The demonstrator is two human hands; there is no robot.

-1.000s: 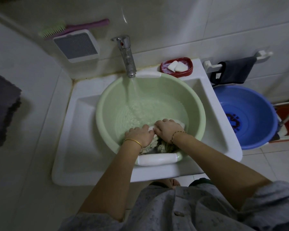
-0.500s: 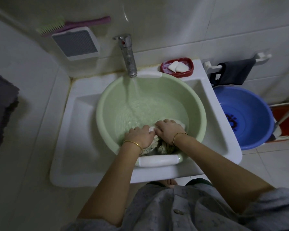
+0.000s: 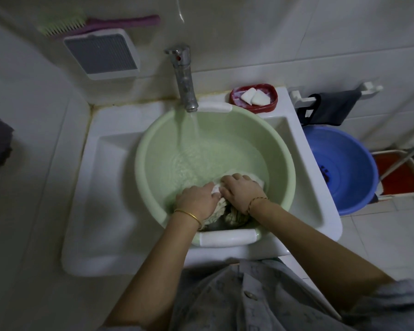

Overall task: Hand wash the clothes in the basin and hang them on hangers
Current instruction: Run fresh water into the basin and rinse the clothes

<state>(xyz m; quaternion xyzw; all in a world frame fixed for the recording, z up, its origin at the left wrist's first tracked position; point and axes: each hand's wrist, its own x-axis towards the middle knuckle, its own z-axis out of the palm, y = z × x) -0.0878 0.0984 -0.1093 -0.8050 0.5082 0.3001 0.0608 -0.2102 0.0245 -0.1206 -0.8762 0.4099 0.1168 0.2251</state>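
Inside green basin: water, bunched cloth.

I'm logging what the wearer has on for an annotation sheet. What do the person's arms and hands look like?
Both forearms are bare. The left hand has a plain gold bangle at the wrist; the right hand has a thin beaded bracelet. A grey patterned sleeve covers the right upper arm.

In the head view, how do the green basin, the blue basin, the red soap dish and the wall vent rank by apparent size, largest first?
1. green basin
2. blue basin; it stands lower and farther from the camera, so its true size may be closer to the green one
3. wall vent
4. red soap dish
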